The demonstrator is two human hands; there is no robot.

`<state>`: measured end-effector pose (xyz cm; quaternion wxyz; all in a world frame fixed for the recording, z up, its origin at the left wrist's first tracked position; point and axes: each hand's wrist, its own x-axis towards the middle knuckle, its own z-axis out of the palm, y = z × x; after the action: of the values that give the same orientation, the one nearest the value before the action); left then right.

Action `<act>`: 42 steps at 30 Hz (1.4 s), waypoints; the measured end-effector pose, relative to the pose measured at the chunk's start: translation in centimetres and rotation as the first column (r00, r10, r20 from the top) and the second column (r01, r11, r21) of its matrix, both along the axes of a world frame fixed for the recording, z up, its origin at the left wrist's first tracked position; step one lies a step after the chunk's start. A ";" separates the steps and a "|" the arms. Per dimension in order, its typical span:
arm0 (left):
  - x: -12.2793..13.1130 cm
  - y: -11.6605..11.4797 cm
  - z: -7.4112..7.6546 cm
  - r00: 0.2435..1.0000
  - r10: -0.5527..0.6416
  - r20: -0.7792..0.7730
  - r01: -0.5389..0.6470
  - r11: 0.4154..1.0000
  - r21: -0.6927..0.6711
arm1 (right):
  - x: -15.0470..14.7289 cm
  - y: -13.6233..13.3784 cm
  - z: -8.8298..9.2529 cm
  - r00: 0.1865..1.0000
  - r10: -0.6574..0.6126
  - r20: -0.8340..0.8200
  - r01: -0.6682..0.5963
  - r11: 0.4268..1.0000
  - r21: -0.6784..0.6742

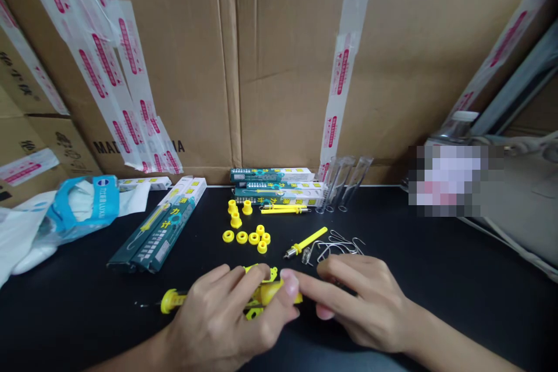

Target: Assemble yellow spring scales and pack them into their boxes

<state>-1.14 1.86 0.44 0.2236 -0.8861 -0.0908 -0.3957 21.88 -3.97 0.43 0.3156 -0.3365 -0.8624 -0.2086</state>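
Note:
My left hand [226, 308] is wrapped round a yellow spring scale [173, 300] that lies sideways low over the black table. A yellow collar and a thin metal hook poke out to its left, and the palm and fingers hide much of its body. At its right end, my right hand [364, 302] reaches in with the index finger stretched to the left thumb tip; its thumb sits apart below, with no held thing visible. Just behind the right hand lie metal hooks [344, 239], a small spring [307, 256] and a yellow rod [308, 240] with a metal end.
Several yellow caps and rings [242, 237] stand mid-table. Behind them are more yellow rods [285, 209], stacked scale boxes [276, 186] and clear tubes [344, 183]. Two boxes [161, 224] and a blue-white tissue pack [93, 203] lie left. A bottle [464, 119] stands right; cardboard [283, 70] walls the back.

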 end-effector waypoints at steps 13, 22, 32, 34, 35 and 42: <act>0.3 -0.1 -0.1 1.000 -0.017 -0.025 0.014 0.993 -0.114 | -1.1 -0.5 -0.7 0.986 0.005 -0.167 -0.069 0.923 -0.378; 0.5 0.0 0.0 0.996 -0.035 -0.084 0.027 0.995 -0.100 | -2.4 -0.4 -0.7 0.987 -0.073 -0.143 -0.007 0.871 -0.492; 0.4 0.0 -0.3 0.994 -0.041 -0.098 0.036 0.998 -0.051 | -3.4 -0.4 -1.8 0.958 -0.135 -0.254 -0.034 0.825 -0.565; 0.6 0.0 -0.3 0.995 -0.050 -0.084 0.041 0.994 -0.096 | -3.5 -0.4 -1.7 0.944 -0.156 -0.290 -0.049 0.804 -0.592; 0.7 0.0 -0.3 0.996 -0.054 -0.069 0.045 0.990 -0.133 | -3.4 -0.3 -1.6 0.944 -0.155 -0.292 -0.050 0.805 -0.591; 1.0 0.3 -0.3 0.999 -0.044 -0.020 0.037 0.961 -0.274 | -1.8 -0.1 -0.7 0.988 -0.115 -0.099 0.063 0.905 -0.421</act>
<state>-0.09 2.14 0.16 0.0920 -0.9152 -0.1234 -0.3724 20.04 -4.05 -0.31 0.2785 -0.4471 -0.8499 -0.0134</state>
